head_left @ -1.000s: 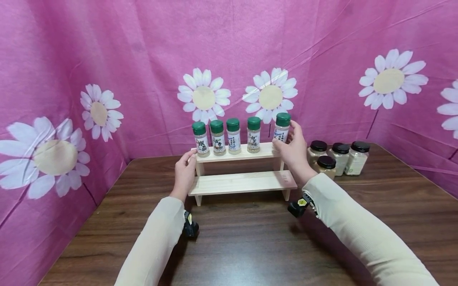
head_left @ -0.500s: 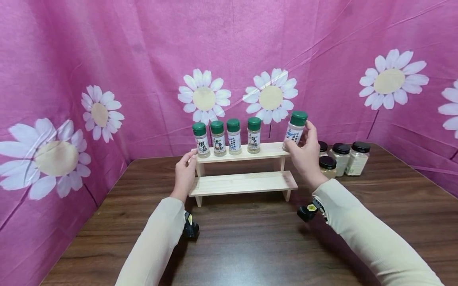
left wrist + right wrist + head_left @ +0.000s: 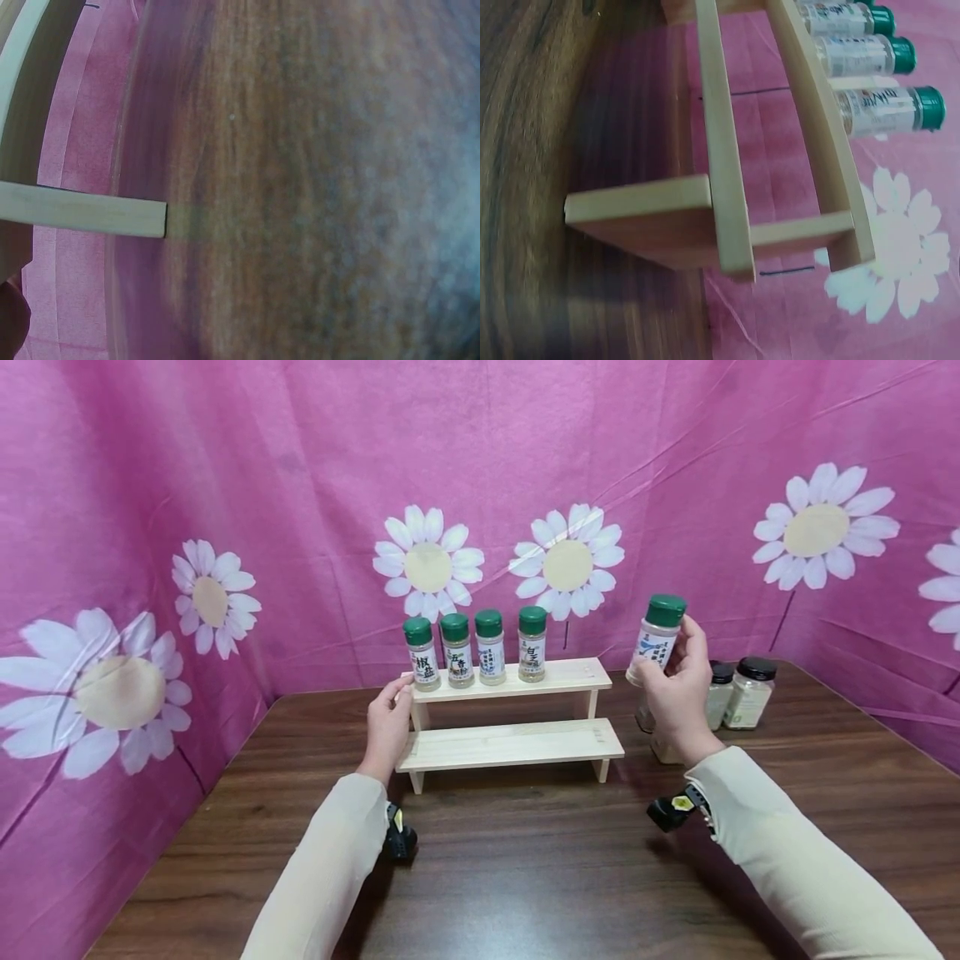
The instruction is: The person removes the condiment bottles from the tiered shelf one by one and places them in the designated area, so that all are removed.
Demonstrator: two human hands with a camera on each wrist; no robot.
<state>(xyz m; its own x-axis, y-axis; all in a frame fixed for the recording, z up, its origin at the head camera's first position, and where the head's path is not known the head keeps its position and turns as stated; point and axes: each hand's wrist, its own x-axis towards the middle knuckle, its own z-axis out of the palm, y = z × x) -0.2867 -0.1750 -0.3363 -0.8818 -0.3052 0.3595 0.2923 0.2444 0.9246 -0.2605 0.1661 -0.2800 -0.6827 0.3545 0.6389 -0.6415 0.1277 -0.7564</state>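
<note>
My right hand (image 3: 681, 685) grips a green-capped spice bottle (image 3: 657, 642), held up in the air to the right of a two-tier wooden rack (image 3: 510, 743) and tilted slightly. The left hand (image 3: 387, 727) holds the left end of the rack's upper shelf; a bit of a finger (image 3: 11, 319) shows at the edge of the left wrist view. On that shelf stand several more spice bottles with green caps, among them a white sesame bottle (image 3: 532, 645) at the right of the row. The right wrist view shows the rack's end and some bottles (image 3: 885, 110), but not the held one.
Right of the rack, black-lidded jars (image 3: 750, 693) stand on the dark wooden table (image 3: 525, 860), some partly hidden behind my right hand. A pink curtain (image 3: 315, 527) with white flowers hangs behind the table.
My right hand has lifted the spice bottle off the right end of the upper shelf and carried it rightward, in front of the jars. The left hand has stayed at the shelf's left end.
</note>
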